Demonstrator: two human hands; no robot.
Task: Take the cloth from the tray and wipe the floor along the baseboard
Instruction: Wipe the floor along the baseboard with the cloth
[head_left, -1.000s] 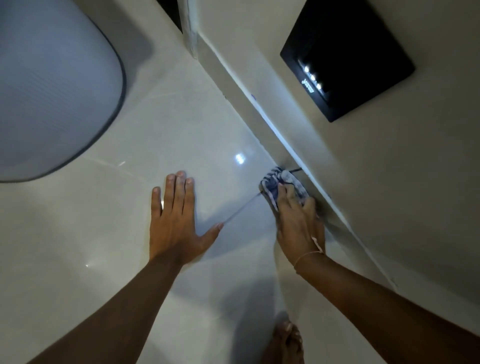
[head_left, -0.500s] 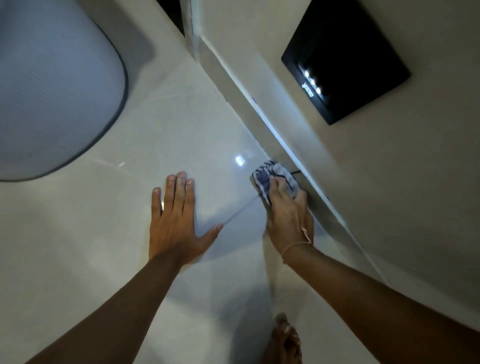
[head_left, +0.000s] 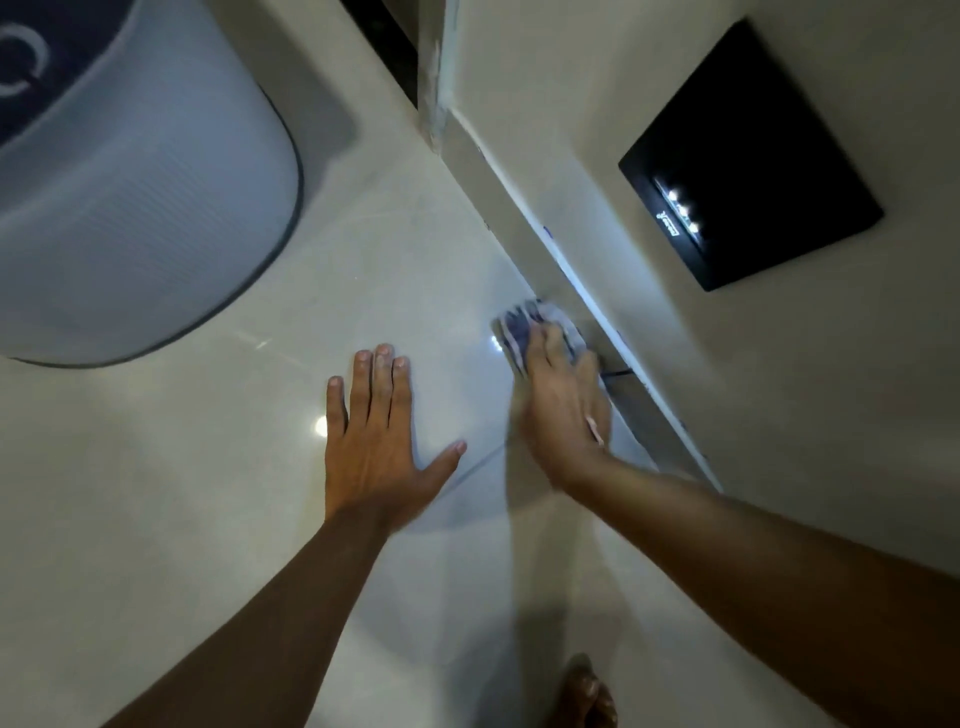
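A blue-and-white striped cloth (head_left: 522, 325) lies bunched on the glossy pale floor tiles (head_left: 234, 519), right against the baseboard (head_left: 519, 228). My right hand (head_left: 563, 405) presses down on it, fingers over its near half; the hand is blurred. The far edge of the cloth sticks out beyond my fingertips. My left hand (head_left: 376, 436) rests flat on the floor to the left, fingers spread, holding nothing. No tray is in view.
A large pale rounded mat or cover with a dark rim (head_left: 130, 208) fills the upper left. A black panel with small lit dots (head_left: 748, 156) is set in the wall above the baseboard. A dark doorway gap (head_left: 387, 41) opens at the far end. My bare foot (head_left: 589, 696) shows at the bottom.
My right hand has slid the cloth along the baseboard, away from me, toward the far end. My left hand has stayed planted on the floor.
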